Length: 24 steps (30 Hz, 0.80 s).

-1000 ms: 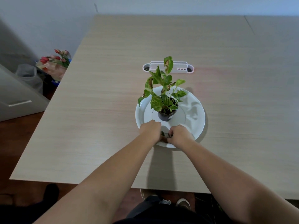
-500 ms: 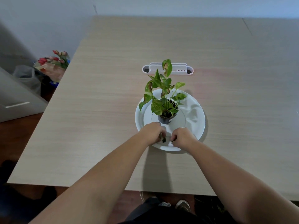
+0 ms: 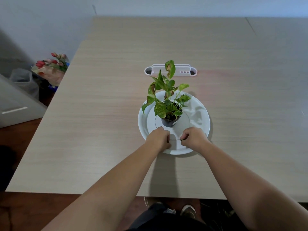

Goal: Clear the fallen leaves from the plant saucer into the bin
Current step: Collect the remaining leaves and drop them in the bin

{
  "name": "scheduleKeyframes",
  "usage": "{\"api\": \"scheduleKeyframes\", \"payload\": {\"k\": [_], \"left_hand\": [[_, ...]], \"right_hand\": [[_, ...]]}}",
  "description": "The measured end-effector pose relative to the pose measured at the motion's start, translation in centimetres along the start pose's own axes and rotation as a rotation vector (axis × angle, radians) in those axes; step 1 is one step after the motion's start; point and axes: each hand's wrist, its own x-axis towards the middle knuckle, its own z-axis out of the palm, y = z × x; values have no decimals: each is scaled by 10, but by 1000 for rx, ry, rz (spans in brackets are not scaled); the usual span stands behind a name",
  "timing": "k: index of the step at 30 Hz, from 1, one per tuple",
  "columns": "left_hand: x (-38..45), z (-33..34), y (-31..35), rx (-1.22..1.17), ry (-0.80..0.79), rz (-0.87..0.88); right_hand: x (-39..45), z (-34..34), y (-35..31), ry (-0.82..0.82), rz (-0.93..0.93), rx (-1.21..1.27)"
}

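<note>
While desk (image 3: 100, 130) carries saucer (image 3: 202, 117) with potted plant (image 3: 168, 104), no loose leaves visible on saucer. Left hand (image 3: 159, 139) clenched, contents hidden; right hand (image 3: 194, 137) pinching small leaf (image 3: 181, 140). Binning judged pending; bin not identifiable.

The saucer (image 3: 202, 117) is plain white. At its centre the pot (image 3: 169, 122) is dark, near black. The plant (image 3: 164, 100) has bright green leaves mottled with pale yellow, several with brown, dried patches. The table (image 3: 103, 114) is pale beige with fine wood grain running across. At 12 o'clock from the saucer the tray (image 3: 170, 71) is white. At 10 o'clock, off the table, the flowers (image 3: 50, 64) are red and pink. The floor (image 3: 25, 210) is reddish brown.
</note>
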Motion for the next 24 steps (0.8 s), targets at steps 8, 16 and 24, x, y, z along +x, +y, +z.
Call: {"api": "scheduleKeyframes", "payload": {"k": [8, 16, 24], "left_hand": [[1, -9, -2, 20, -62, -20], [2, -13, 1, 25, -96, -36], [-3, -33, -16, -443, 27, -190]], "right_hand": [[-6, 1, 12, 24, 6, 118], [-11, 0, 18, 36, 14, 256], [-17, -3, 29, 108, 51, 483]]}}
